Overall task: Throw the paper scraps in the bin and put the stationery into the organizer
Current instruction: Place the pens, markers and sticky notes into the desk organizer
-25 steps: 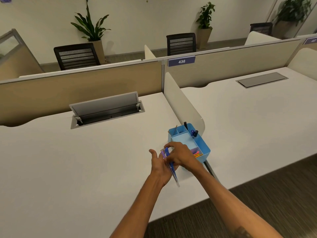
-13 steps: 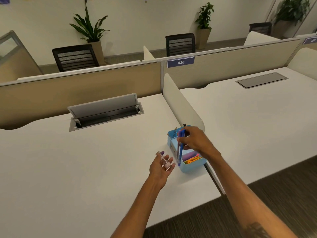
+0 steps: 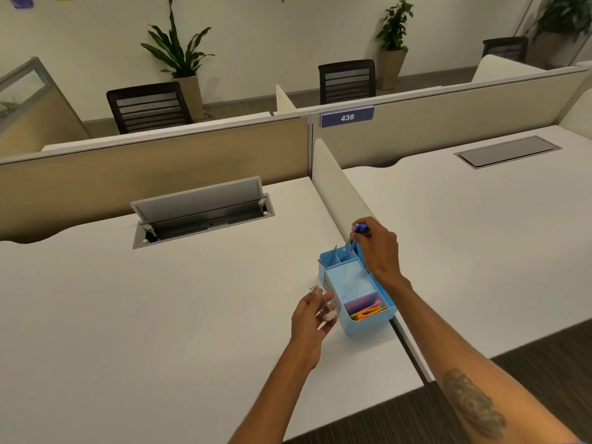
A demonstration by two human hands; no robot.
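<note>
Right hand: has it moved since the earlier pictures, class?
Yes. The right hand, holding blue pens, has moved away from the person, from the near end of the organizer to its far end.

Even, soft indoor light fills the scene, casting only faint shadows on the white desk (image 3: pixel 160 315), with no strong glare, slight overall softness, and wide-angle bending of lines toward the edges.

We see white desk (image 3: pixel 128 315), beige partitions (image 3: pixel 160 174) with sign 436 (image 3: pixel 347 117), open cable hatch (image 3: pixel 201 216), black mesh chairs (image 3: pixel 149 105), potted plants (image 3: pixel 176 52) against cream wall (image 3: pixel 272 33); dark floor (image 3: pixel 400 421), perhaps carpet.
</note>
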